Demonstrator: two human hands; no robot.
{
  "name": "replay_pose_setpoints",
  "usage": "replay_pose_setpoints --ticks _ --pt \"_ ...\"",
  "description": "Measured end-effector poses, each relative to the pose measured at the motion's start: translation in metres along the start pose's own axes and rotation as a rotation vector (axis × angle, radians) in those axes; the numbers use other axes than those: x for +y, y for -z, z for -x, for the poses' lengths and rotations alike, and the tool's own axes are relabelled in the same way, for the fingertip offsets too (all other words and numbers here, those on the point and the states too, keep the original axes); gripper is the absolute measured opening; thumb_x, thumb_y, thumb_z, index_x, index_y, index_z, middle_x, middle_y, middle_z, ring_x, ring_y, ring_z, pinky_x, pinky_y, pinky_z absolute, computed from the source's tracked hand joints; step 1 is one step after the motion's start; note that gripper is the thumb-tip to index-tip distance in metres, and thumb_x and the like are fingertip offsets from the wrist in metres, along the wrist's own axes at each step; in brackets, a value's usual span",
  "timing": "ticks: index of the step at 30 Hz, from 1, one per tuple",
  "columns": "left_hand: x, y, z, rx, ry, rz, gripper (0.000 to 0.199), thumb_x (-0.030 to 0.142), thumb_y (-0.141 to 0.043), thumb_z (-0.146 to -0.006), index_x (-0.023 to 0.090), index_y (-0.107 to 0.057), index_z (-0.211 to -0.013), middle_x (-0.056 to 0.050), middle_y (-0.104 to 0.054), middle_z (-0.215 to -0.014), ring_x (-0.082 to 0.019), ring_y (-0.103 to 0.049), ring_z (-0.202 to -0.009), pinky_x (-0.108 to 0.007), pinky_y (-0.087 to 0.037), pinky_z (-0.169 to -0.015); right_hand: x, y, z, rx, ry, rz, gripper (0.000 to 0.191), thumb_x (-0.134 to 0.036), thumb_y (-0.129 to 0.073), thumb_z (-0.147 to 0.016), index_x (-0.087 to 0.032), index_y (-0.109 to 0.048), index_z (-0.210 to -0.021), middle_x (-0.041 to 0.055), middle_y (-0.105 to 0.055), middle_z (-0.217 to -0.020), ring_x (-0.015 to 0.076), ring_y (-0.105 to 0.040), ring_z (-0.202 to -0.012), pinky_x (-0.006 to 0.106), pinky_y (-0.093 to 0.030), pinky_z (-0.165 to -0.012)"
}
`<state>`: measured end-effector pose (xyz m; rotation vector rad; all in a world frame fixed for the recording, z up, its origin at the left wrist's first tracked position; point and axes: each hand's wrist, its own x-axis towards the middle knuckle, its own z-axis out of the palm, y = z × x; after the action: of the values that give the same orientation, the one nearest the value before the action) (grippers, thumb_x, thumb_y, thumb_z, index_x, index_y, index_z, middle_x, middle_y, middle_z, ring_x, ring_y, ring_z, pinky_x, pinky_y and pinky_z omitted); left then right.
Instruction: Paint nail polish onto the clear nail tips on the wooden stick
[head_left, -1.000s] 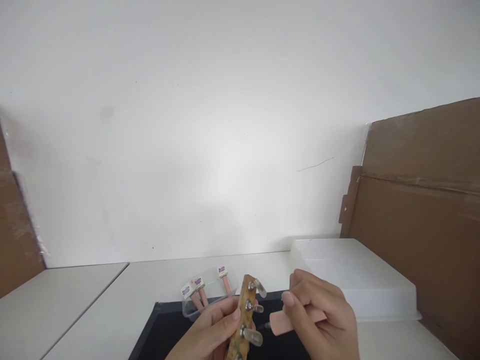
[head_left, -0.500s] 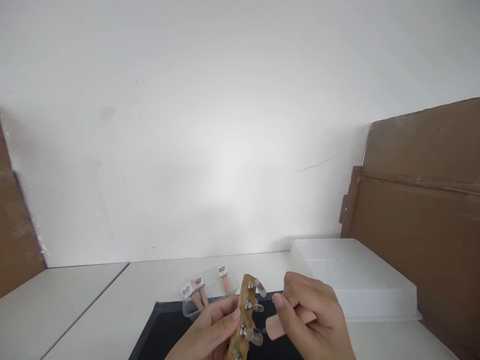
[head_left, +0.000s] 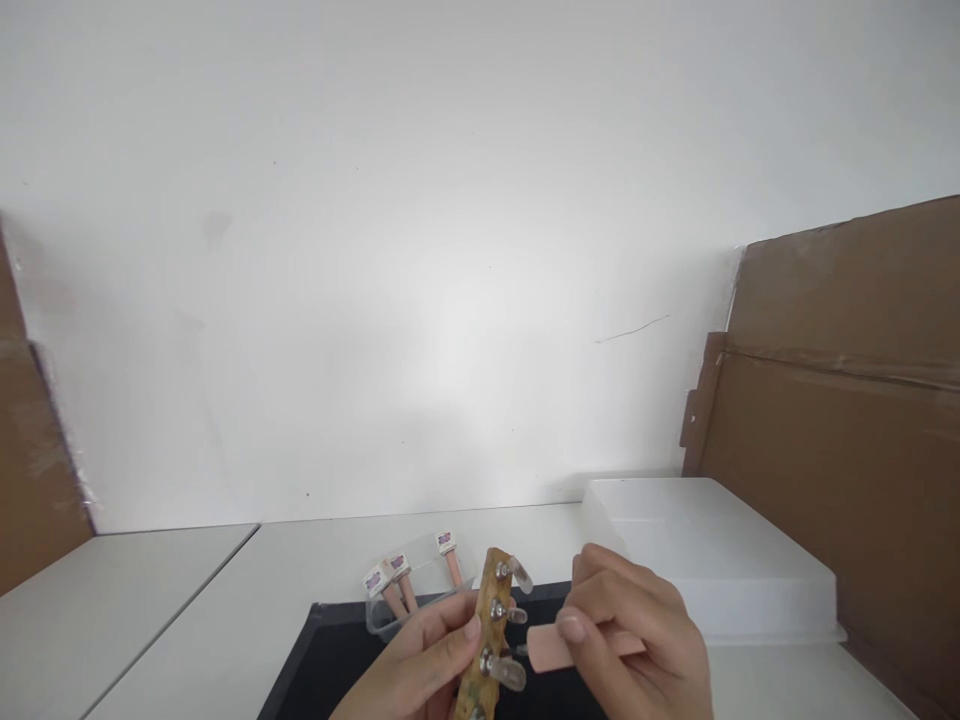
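Fingers of the left hand clasp the wooden strip, slanted above the black mat, clear tips jutting sideways! The right hand pinches the pink handle, its thin brush end just beside the third tip down, contact unclear; clear tray behind.

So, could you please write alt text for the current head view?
The left hand holds a wooden strip bearing clear tips while the right hand holds a pink applicator close to it. Beyond, a clear tray holds three labelled items; a translucent box stands right.
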<state>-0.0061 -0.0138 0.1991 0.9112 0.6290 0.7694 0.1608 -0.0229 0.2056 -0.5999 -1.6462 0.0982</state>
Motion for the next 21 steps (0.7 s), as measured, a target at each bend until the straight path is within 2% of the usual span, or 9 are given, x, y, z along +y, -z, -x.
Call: replay_pose_setpoints --ticks 3,8,10,15,21 --pt "-0.0016 0.0006 -0.0026 -0.037 -0.01 0.003 0.031 0.036 -0.06 -0.076 0.019 -0.065 -0.102 -0.005 -0.069 -0.084 -0.017 -0.06 -0.083 -0.024 -0.039 -0.075 0.0011 0.002 -0.001 -0.061 -0.01 0.047 0.032 -0.01 -0.05 -0.082 -0.019 -0.048 -0.052 -0.005 -0.037 -0.043 0.0094 -0.035 -0.039 0.023 -0.025 -0.039" --pt "-0.0025 0.0053 -0.005 -0.016 0.02 -0.001 0.036 0.039 -0.064 -0.072 0.017 -0.066 -0.101 -0.005 -0.068 -0.084 -0.017 -0.058 -0.08 -0.024 -0.039 -0.073 0.0009 0.0048 -0.0007 -0.077 -0.021 0.098 0.038 -0.007 -0.047 -0.082 -0.018 -0.045 -0.046 -0.0058 -0.03 -0.042 0.0082 -0.032 -0.038 0.023 -0.024 -0.039" --pt "-0.0006 0.0054 -0.0036 -0.023 0.041 0.009 0.034 0.038 -0.063 -0.074 0.018 -0.066 -0.101 -0.005 -0.069 -0.085 -0.016 -0.059 -0.079 -0.023 -0.038 -0.07 0.0005 0.0043 -0.0004 -0.049 -0.002 0.089 0.036 -0.006 -0.047 -0.082 -0.019 -0.048 -0.048 -0.0058 -0.03 -0.042 0.0089 -0.032 -0.038 0.024 -0.024 -0.04" --pt "0.0021 0.0026 0.0007 -0.01 0.024 0.03 0.032 0.035 -0.061 -0.075 0.019 -0.065 -0.103 -0.005 -0.07 -0.092 -0.017 -0.06 -0.089 -0.024 -0.038 -0.08 0.0003 -0.0001 0.0002 0.071 0.041 0.006 0.03 -0.01 -0.05 -0.081 -0.02 -0.048 -0.053 -0.0053 -0.033 -0.044 0.0097 -0.033 -0.039 0.024 -0.023 -0.039" --pt "-0.0002 0.0006 -0.0009 0.0 0.022 0.007 0.034 0.037 -0.063 -0.073 0.02 -0.065 -0.102 -0.004 -0.07 -0.089 -0.019 -0.062 -0.086 -0.026 -0.038 -0.079 -0.001 -0.0003 -0.0015 -0.029 0.037 0.019 0.03 -0.012 -0.049 -0.083 -0.02 -0.051 -0.055 -0.0042 -0.038 -0.043 0.0104 -0.035 -0.04 0.024 -0.024 -0.039"
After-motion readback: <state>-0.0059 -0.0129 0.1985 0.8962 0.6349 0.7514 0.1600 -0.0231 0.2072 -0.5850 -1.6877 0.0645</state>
